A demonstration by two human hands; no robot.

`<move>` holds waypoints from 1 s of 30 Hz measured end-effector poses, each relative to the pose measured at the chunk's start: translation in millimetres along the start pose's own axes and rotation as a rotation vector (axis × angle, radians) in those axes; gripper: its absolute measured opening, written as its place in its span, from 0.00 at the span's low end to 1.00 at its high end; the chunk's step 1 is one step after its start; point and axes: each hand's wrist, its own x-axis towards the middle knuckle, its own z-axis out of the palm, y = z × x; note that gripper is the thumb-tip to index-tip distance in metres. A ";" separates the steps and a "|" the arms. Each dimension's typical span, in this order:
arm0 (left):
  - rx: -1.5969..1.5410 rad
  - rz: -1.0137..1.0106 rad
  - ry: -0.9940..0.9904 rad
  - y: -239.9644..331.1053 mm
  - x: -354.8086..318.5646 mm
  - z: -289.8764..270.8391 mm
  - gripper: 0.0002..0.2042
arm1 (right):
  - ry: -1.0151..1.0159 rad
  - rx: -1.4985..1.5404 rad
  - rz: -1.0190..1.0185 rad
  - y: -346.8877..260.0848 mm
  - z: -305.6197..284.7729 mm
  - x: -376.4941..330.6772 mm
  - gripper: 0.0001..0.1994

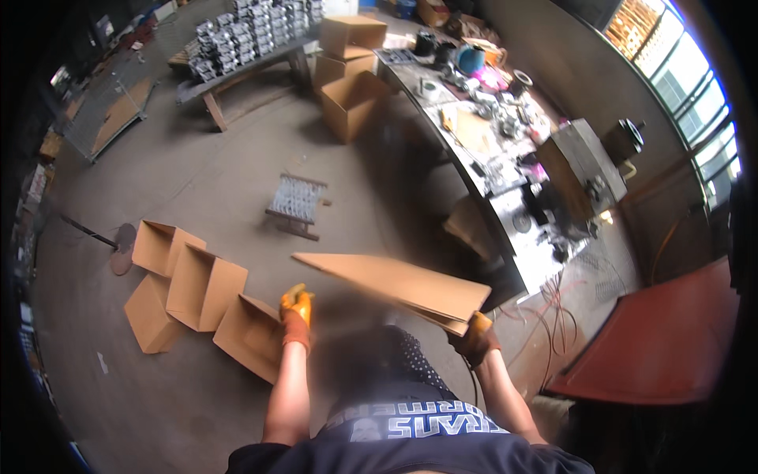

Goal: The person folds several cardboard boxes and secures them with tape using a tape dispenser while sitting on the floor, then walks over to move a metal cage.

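Head view, the only one I have. Item one: a flattened cardboard sheet, plain brown, folded flat so that two layers show at its near end, motion-blurred along the top edge. It hangs in the air in front of my torso, above the concrete floor, clear of everything below it.

My right hand, in an orange-brown work glove, is closed around the thick near-right corner of the sheet. My left hand, gloved the same, is closed as well; it sits by the rim of an open cardboard box on the floor, and I cannot tell whether it grips that rim or only rests against it. It is apart from the sheet.

Edges and room: three more open boxes cluster just left of that one, touching each other. A small wooden pallet of metal parts stands ahead, well apart. The long desk, crowded with tools, runs along the right; its near end is close to the sheet's right corner. A red panel lies at lower right. Open floor lies ahead and to the left.

Orientation: the sheet's long axis runs from upper left to lower right in the picture, the far left tip thin and slightly higher, the broad face tilted upward.
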 end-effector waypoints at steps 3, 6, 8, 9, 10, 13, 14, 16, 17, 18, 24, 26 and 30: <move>0.335 0.317 0.424 23.3 54.7 -36.0 0.08 | -0.237 -0.360 -0.102 -91.8 -16.8 110.3 0.14; 0.530 0.349 0.517 50.4 102.7 -54.7 0.09 | -0.202 0.608 0.278 -107.8 10.0 215.0 0.13; 0.297 0.103 0.440 55.4 118.8 -65.5 0.08 | -0.231 0.897 0.371 -135.4 15.3 288.6 0.16; 0.059 -0.024 0.423 54.3 127.1 -66.1 0.07 | -0.283 0.591 0.227 -158.3 2.3 331.1 0.16; -0.040 -0.123 0.436 51.9 131.6 -59.8 0.08 | -0.351 0.588 0.164 -180.6 -10.3 363.4 0.15; 0.049 -0.054 0.295 15.8 193.5 -32.9 0.13 | -0.292 0.182 -0.111 -247.7 -28.6 466.7 0.12; -0.009 -0.095 0.260 29.5 205.9 -1.7 0.15 | -0.212 0.237 -0.009 -270.0 -35.9 472.5 0.11; -0.065 -0.078 0.162 68.5 231.3 63.3 0.17 | -0.177 0.154 -0.089 -244.4 -7.8 520.5 0.11; -0.092 -0.059 0.133 82.7 249.0 82.2 0.17 | -0.171 0.122 -0.148 -239.2 7.4 545.5 0.11; -0.070 -0.078 0.111 88.8 271.2 94.7 0.19 | -0.157 0.048 -0.132 -252.1 9.4 558.2 0.10; -0.038 -0.316 -0.033 107.0 451.6 176.2 0.37 | -0.224 -0.291 -0.306 -166.6 116.2 692.7 0.07; -0.004 -0.381 -0.052 81.0 530.8 190.5 0.32 | -0.245 -0.363 -0.318 -130.1 152.7 731.6 0.08; 0.081 -0.489 0.013 46.1 646.3 230.3 0.43 | -0.325 -0.386 -0.180 -67.9 212.4 775.6 0.07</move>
